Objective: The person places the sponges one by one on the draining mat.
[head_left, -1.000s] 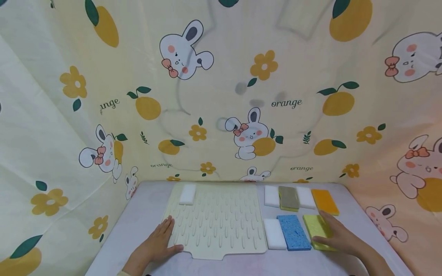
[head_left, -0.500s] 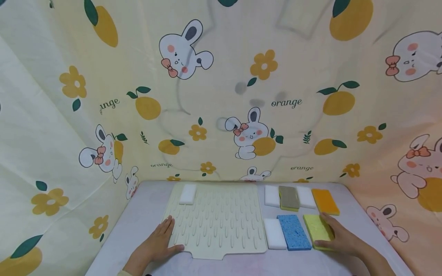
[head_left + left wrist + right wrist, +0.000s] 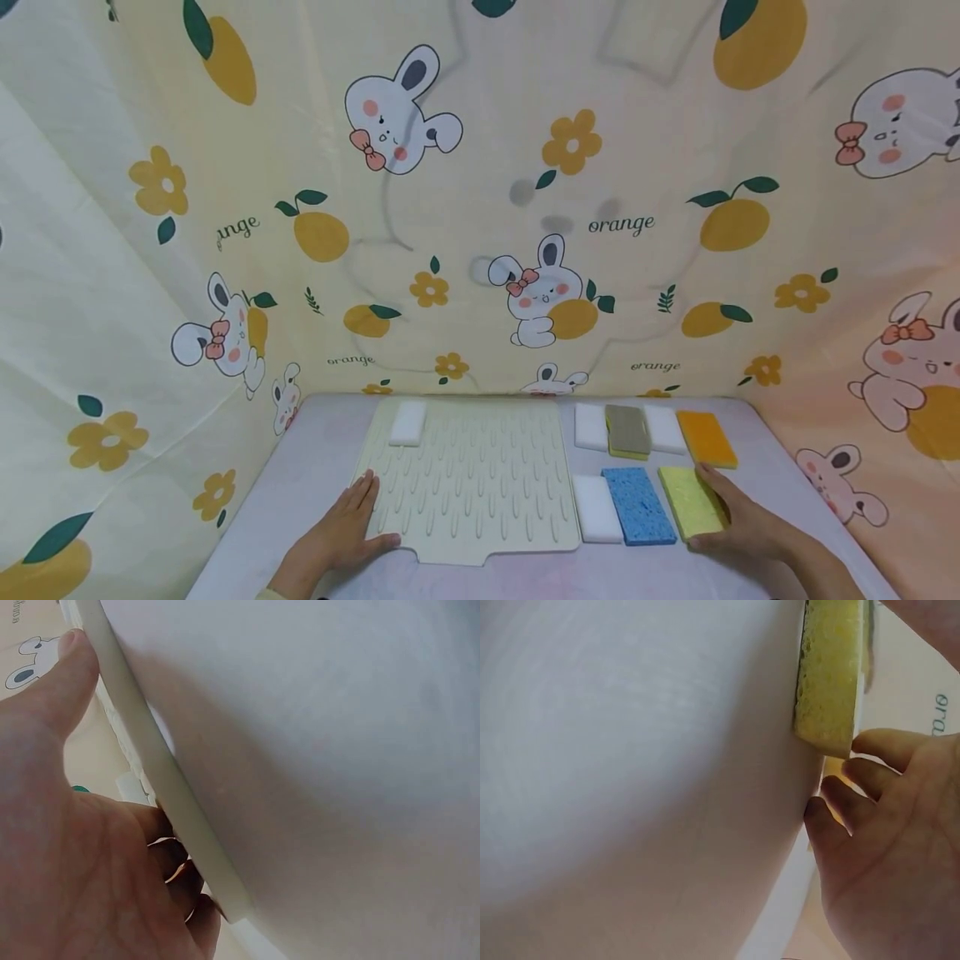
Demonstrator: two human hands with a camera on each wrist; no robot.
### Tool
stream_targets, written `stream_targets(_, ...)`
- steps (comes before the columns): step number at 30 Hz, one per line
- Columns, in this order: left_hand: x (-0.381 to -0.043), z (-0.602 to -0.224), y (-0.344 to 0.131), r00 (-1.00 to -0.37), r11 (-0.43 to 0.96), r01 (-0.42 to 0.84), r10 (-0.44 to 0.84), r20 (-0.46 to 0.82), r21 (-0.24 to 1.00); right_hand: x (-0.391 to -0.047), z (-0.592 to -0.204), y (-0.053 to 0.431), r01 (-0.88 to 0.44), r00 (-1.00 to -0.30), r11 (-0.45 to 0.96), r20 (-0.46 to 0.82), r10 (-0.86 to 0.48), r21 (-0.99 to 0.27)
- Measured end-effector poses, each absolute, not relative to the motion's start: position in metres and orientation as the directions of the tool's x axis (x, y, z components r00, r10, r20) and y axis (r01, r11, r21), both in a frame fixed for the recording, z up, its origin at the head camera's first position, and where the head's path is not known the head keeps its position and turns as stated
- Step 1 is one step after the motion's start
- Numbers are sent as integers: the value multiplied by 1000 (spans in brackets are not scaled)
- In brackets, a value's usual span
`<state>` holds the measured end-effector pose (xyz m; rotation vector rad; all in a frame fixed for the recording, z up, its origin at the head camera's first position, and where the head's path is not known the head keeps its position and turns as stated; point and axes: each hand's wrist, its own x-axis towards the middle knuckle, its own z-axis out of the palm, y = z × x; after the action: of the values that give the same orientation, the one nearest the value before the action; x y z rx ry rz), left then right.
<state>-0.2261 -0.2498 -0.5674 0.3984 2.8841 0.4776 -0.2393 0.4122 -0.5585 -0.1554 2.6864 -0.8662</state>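
Observation:
A cream draining mat (image 3: 465, 483) with raised oval ridges lies on the table, a white sponge (image 3: 407, 423) on its far left corner. My left hand (image 3: 341, 525) rests at the mat's near left corner, fingers along the left side and thumb at the near edge. In the left wrist view the thumb and fingertips touch the mat's rim (image 3: 161, 761). My right hand (image 3: 742, 517) spans a yellow sponge (image 3: 690, 504), index finger at its far end and thumb at its near end. The right wrist view shows the other fingers beyond the sponge's end.
Beside the mat stands a near row with a white sponge (image 3: 597, 508) and a blue sponge (image 3: 639, 506). Behind it are white sponges (image 3: 590, 426), a grey-topped yellow sponge (image 3: 627, 431) and an orange sponge (image 3: 707, 438). A printed curtain (image 3: 480, 208) encloses the table.
My right thumb has slid from the top of the yellow sponge to its near edge. The left hand and the mat have stayed put.

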Motion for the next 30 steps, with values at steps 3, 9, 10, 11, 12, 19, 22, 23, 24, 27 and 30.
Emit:
stream_targets(3, -226, -570, -251, -944, 902, 240, 304, -131, 359, -238, -558, 412, -9, -943, 811, -266, -202, -585)
stream_targets(9, -225, -565, -250, -944, 897, 256, 313, -108, 360, -236, -557, 410, -16, -945, 825, -261, -196, -564)
stream_targets(10, -224, -563, -249, -944, 900, 256, 311, -109, 353, -236, -557, 409, -17, -947, 826, -256, -195, -563)
stream_targets(11, -224, -562, -248, -944, 902, 254, 310, -113, 348, -236, -557, 408, -21, -949, 829, -250, -193, -559)
stream_targets(12, -224, -562, -248, -945, 906, 249, 305, -120, 343, -236, -557, 408, -27, -951, 832, -241, -191, -555)
stream_targets(19, -222, -561, -245, -950, 919, 213, 274, -150, 331, -236, -561, 405, -21, -961, 849, -225, -163, -528)
stream_targets(22, -222, -561, -246, -950, 921, 204, 267, -158, 330, -236, -562, 406, -21, -961, 853, -224, -161, -522)
stream_targets(23, -222, -561, -246, -951, 924, 198, 262, -164, 327, -236, -562, 406, -24, -961, 853, -222, -162, -521)
stream_targets(24, -223, -561, -246, -951, 925, 196, 260, -166, 325, -236, -562, 406, -29, -962, 853, -216, -165, -522)
stream_targets(27, -224, -560, -245, -952, 927, 192, 256, -170, 321, -236, -562, 407, -49, -965, 850, -194, -176, -525)
stream_targets(30, -224, -557, -245, -952, 926, 195, 258, -166, 323, -237, -561, 408, -61, -968, 854, -178, -176, -517)
